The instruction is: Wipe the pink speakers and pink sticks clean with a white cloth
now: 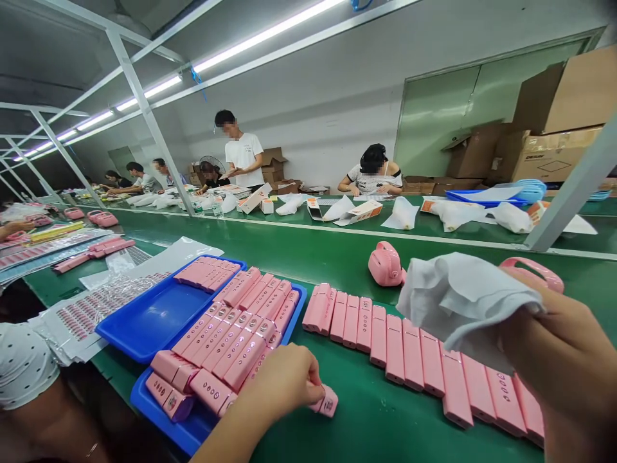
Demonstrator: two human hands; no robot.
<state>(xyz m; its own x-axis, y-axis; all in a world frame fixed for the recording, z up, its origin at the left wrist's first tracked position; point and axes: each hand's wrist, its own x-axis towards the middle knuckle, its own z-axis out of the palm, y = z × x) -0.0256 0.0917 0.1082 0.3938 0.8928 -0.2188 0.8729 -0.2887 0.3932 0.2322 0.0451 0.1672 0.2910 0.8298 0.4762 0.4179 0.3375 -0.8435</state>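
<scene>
Pink unit (pixel 328 401): over green bench (pixel 376 427), at 4 o'clock from left hand (pixel 294 376), the nearer hand, pinched in its fingertips. Long axis mostly hidden; cannot tell. Right hand (pixel 559 347), 2–3 o'clock from unit, grips bunched cloth (pixel 463 292). Blue tray (pixel 166 424), loaded, at 9–10 o'clock.

1. We see pink blocks (pixel 394 350), some bearing rows of small dark round marks.
2. The cloth (pixel 463 292) we see is plain white.
3. Our trays (pixel 159 321) are solid blue.
4. Our desk (pixel 366 418) is green.
5. By its left edge, we find white sheets (pixel 81 315) patterned with repeated small pinkish motifs.
6. We notice a white sleeve (pixel 24 366) with black dots.
</scene>
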